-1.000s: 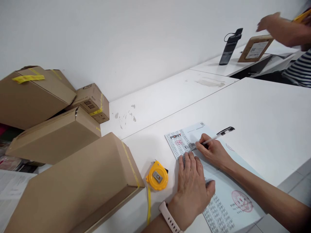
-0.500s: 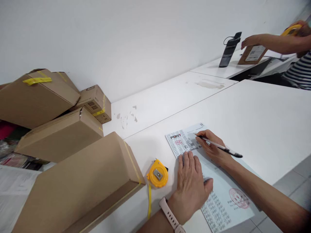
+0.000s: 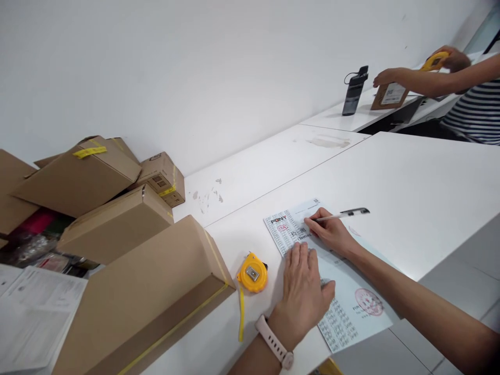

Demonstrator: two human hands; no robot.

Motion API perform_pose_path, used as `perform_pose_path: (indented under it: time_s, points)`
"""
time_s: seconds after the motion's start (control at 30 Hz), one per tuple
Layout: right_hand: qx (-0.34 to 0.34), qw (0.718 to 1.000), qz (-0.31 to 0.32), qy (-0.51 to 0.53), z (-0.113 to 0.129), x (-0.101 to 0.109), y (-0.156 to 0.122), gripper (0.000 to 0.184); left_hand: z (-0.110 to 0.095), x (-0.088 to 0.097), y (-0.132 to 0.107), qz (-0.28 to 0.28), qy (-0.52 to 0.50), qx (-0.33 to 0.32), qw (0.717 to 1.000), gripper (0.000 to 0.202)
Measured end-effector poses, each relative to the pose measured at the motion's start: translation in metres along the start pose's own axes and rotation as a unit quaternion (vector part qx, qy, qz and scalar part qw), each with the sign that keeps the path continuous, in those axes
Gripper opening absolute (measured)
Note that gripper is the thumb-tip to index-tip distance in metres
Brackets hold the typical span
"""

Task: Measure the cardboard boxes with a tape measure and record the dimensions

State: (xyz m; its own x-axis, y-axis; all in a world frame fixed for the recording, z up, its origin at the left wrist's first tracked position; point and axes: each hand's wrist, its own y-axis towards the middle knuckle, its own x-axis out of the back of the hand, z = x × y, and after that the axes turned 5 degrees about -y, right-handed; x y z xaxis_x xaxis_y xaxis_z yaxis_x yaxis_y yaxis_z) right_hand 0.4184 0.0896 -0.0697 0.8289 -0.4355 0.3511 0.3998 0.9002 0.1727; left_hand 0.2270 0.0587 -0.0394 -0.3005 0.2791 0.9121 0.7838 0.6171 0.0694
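Since the earlier frame, the pen [image 3: 344, 214] is standing rotated in the right hand [image 3: 332, 232]: its rear end is now pointing rightward, higher than before, instead of down toward the forearm.

Nearest, a watch [image 3: 272, 341] is encircling the left wrist. Its left hand [image 3: 307, 289] is lying palm down across the left edge of the paper [image 3: 339, 276]; this grip is resting flat, four fingers side by side, thumb spread. At far left, printed sheets [image 3: 42, 312] are lying beside the near box [image 3: 144, 297]. Between that box and the left hand, a tape measure [image 3: 253, 273] is resting on the desk [image 3: 429, 192], a short yellow strip trailing toward the viewer. Under both hands, the paper is lying slantwise, its lower right corner overhanging the desk edge. Above its upper part, the right grip is pinching the pen near the tip; whether the tip is touching cannot be told.

Farther left, more boxes [image 3: 84, 172] are leaning together near the wall. At far right, a bottle [image 3: 353, 95] is standing upright, and a co-worker's hand [image 3: 386, 78] is touching a small box [image 3: 389, 97]; the other hand is holding a yellow tool [image 3: 435, 61].
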Motion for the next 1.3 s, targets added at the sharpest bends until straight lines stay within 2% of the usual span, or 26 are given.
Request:
perform_pose_path:
  time_s: [0.13, 0.27, 0.83, 1.1, 1.3]
  points:
    - [0.002, 0.996, -0.001, -0.094, 0.009, 0.002, -0.003, 0.032, -0.002, -0.01, 0.009, 0.017, -0.003, -0.008, 1.0, 0.072]
    - [0.013, 0.992, 0.016, -0.125, 0.012, 0.001, -0.004, 0.027, 0.001, -0.011, 0.009, 0.027, -0.003, -0.01, 1.0, 0.073]
    - [0.004, 0.986, 0.036, -0.16, 0.013, 0.002, -0.007, 0.026, -0.001, -0.009, 0.008, 0.04, 0.032, -0.023, 0.998, 0.075]
    - [-0.005, 0.987, 0.035, -0.155, 0.013, 0.001, -0.007, 0.026, -0.002, -0.007, 0.008, 0.051, 0.016, -0.014, 0.998, 0.075]
    - [-0.008, 0.987, 0.026, -0.157, 0.015, 0.001, -0.006, 0.028, 0.0, -0.01, 0.009, 0.035, 0.006, -0.015, 0.999, 0.075]
